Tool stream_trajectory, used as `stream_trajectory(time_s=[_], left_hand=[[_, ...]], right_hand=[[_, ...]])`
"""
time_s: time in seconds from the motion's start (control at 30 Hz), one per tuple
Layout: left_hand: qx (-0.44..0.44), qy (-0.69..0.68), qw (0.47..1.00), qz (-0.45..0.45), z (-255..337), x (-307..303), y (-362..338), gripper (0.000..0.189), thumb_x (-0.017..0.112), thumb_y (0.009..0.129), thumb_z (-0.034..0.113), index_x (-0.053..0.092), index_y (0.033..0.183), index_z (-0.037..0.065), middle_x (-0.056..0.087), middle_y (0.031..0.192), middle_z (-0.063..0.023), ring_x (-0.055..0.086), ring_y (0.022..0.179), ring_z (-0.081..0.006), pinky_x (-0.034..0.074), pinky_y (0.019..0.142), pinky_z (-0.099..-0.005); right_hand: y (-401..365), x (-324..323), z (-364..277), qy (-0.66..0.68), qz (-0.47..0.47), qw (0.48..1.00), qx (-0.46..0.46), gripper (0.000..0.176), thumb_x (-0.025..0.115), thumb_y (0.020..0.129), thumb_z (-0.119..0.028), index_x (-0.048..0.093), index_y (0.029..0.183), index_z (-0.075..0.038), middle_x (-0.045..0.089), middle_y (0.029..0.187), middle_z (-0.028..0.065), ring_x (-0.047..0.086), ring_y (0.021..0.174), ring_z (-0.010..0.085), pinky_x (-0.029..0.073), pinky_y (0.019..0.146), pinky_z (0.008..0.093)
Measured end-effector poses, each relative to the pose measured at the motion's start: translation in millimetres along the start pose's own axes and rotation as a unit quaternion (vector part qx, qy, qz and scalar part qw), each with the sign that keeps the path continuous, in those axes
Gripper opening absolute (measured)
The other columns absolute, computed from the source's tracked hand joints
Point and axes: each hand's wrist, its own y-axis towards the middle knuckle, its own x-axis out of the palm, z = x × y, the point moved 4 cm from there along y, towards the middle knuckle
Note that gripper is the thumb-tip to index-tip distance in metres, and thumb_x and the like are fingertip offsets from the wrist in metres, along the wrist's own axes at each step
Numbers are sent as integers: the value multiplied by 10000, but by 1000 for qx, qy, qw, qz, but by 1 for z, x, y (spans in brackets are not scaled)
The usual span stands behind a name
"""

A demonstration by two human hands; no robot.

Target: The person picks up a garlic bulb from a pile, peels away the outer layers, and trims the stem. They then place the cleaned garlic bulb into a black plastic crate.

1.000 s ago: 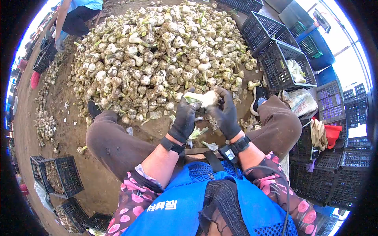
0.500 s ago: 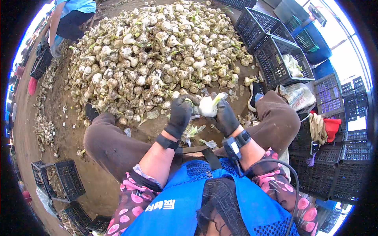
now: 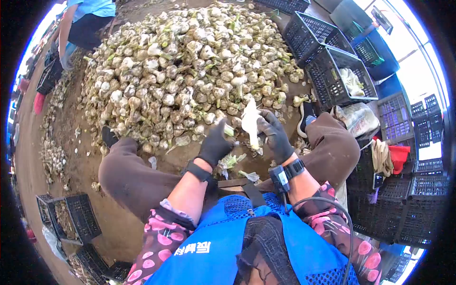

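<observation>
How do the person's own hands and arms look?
Left hand and right hand wear dark gloves. Each wrist has a black band; the right also a boxy device. Sleeves are dark with pink spots; a dark cable crosses the right one.

Probably a garlic-sorting shed: bulb heap (image 3: pixel 190 76), crates (image 3: pixel 339 76).

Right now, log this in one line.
black-gloved right hand: holds white stemmed bulb; black-gloved left hand: nearby, grip unclear; brownish bulb heap: ahead

Before my knees (image 3: pixel 333 149), a heap of bulbs (image 3: pixel 175 76) fills the upper middle of the frame. A partly filled crate (image 3: pixel 324 85) stands upper right, a sack (image 3: pixel 357 120) just below it; another crate (image 3: pixel 88 219) sits lower left.
</observation>
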Motion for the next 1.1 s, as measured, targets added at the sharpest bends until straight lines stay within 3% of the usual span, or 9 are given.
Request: stream_trajectory(time_s=[0.1, 0.23, 0.37, 0.47, 0.53, 0.67, 0.73, 0.8, 1.1], left_hand=[[-150, -430, 880, -138, 36, -25, -2, 576, 624, 867, 220, 380, 1357, 42, 606, 1060, -89, 581, 959, -147, 485, 794, -278], [-79, -600, 783, -143, 63, -10, -10, 593, 573, 841, 90, 334, 1382, 42, 565, 1116, -95, 567, 977, -151, 476, 835, -283], [23, -222, 974, 27, 66, -11, -22, 627, 495, 771, 3, 304, 1368, 17, 566, 1131, -139, 571, 999, -181, 478, 827, -290], [131, -208, 967, 72, 71, -10, -17, 629, 506, 762, 13, 315, 1361, 19, 566, 1120, -123, 570, 988, -193, 489, 804, -289], [-30, -512, 855, -75, 72, -3, -20, 681, 400, 776, -61, 247, 1419, 104, 546, 1100, -126, 603, 776, -175, 526, 672, -287], [-91, -565, 820, -16, 73, -12, -20, 612, 470, 852, -23, 237, 1410, 75, 568, 1054, -99, 596, 745, -138, 525, 604, -252], [-77, -617, 782, 45, 73, -17, -18, 553, 502, 856, -14, 294, 1367, 30, 592, 1031, -99, 610, 778, -148, 533, 614, -264], [-56, -548, 830, 90, 62, -17, -16, 488, 511, 847, -30, 362, 1312, -2, 605, 1029, -94, 620, 851, -155, 540, 633, -276], [1, -179, 976, 127, 58, -11, -23, 649, 576, 788, 24, 299, 1372, -29, 590, 1132, -223, 597, 1030, -339, 477, 872, -377]], right_hand=[[1, -3, 9, -2, 17, 1000, -5, 326, 523, 913, -131, 496, 1211, -3, 599, 1015, 55, 558, 922, 104, 462, 788, 249], [6, 11, 10, -47, -6, 998, -49, 360, 579, 874, -133, 504, 1202, -5, 594, 1022, 63, 546, 907, 107, 460, 791, 260], [18, 9, 23, -82, 24, 996, -35, 289, 649, 839, -197, 581, 1042, -3, 608, 917, 42, 551, 832, 113, 458, 723, 276], [27, -4, 25, -88, 97, 991, -39, 251, 682, 797, -208, 614, 939, -13, 635, 799, 67, 589, 748, 191, 472, 680, 344], [34, -27, 37, -449, 196, 871, -49, 258, 679, 762, -192, 620, 951, -26, 651, 833, 159, 618, 775, 305, 481, 706, 394], [23, -21, 33, -419, 160, 879, -160, 244, 663, 754, -185, 631, 938, -27, 650, 872, 189, 618, 858, 384, 491, 770, 422], [25, -21, 33, -408, 117, 905, -18, 235, 670, 752, -174, 638, 939, -36, 648, 921, 176, 612, 889, 373, 486, 807, 417], [16, -12, 22, -514, 143, 782, -323, 237, 688, 743, -172, 638, 939, -47, 634, 977, 171, 601, 927, 349, 476, 827, 413], [3, 25, -12, -503, 97, 811, -283, 209, 670, 746, -182, 608, 869, -25, 620, 849, 148, 608, 800, 335, 493, 719, 400]])
